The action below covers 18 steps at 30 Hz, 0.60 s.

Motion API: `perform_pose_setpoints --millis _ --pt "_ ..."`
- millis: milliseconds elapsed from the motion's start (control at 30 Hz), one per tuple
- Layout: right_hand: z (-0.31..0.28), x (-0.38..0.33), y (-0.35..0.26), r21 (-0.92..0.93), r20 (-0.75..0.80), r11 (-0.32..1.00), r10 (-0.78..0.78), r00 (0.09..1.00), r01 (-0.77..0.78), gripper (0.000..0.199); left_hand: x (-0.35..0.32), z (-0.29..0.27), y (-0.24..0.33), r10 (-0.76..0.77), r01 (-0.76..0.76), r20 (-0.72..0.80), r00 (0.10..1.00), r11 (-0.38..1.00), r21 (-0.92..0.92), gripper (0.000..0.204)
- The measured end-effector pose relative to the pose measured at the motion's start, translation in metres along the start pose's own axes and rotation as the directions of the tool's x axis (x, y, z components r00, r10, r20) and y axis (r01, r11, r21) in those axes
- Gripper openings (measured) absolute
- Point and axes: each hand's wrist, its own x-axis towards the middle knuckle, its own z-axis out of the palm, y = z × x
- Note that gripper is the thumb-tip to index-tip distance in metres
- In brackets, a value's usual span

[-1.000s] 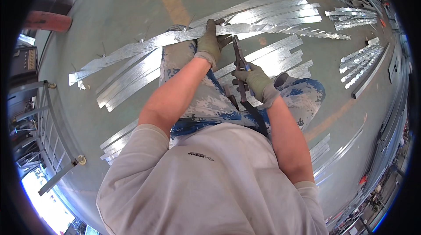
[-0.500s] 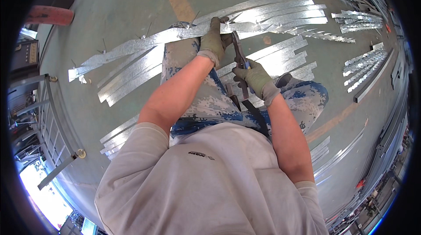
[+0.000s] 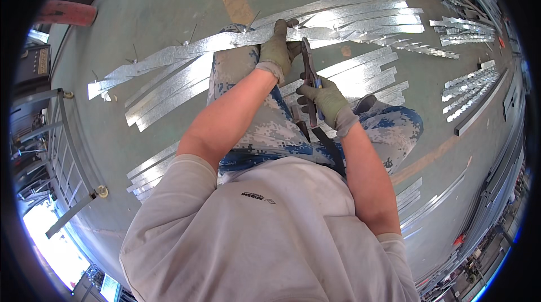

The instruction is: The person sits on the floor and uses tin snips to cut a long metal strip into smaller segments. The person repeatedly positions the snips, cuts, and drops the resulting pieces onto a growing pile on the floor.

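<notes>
My left hand (image 3: 276,54), in a grey-green work glove, is closed round a long shiny sheet-metal strip (image 3: 197,48). The strip lies slantwise across my raised knee, and thin spikes stand up along it. In my gloved right hand (image 3: 327,99) is a pair of dark pliers (image 3: 307,59) with some blue at the handle. Their head points up at the strip's near edge, just right of my left hand; whether the jaws touch the metal I cannot tell. By my lap is a dark pointed metal piece (image 3: 300,123), partly hidden, next to a black band (image 3: 329,147).
Flat metal strips (image 3: 360,79) lie in layers on the green floor, with more strips (image 3: 169,104) left of my legs. Bundles of bent strips (image 3: 468,90) and a metal bar (image 3: 480,104) are at the right. A wheeled metal frame (image 3: 73,155) and a red cylinder (image 3: 67,12) stand at the left.
The view has shifted slightly. The pliers' head stands a little more upright beside the strip. Both hands keep their holds.
</notes>
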Motion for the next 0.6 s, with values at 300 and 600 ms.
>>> perform_pose_setpoints --millis 300,600 --pt "-0.003 0.000 0.004 0.343 0.134 0.939 -0.029 0.991 -0.019 0.044 0.000 0.000 -0.001 0.010 -0.010 0.002 1.000 0.999 -0.047 0.047" --pt "0.008 0.031 0.018 -0.392 -0.178 0.919 -0.120 0.977 0.041 0.056 -0.005 -0.002 0.008 -0.066 0.063 0.031 0.997 0.995 0.080 0.033"
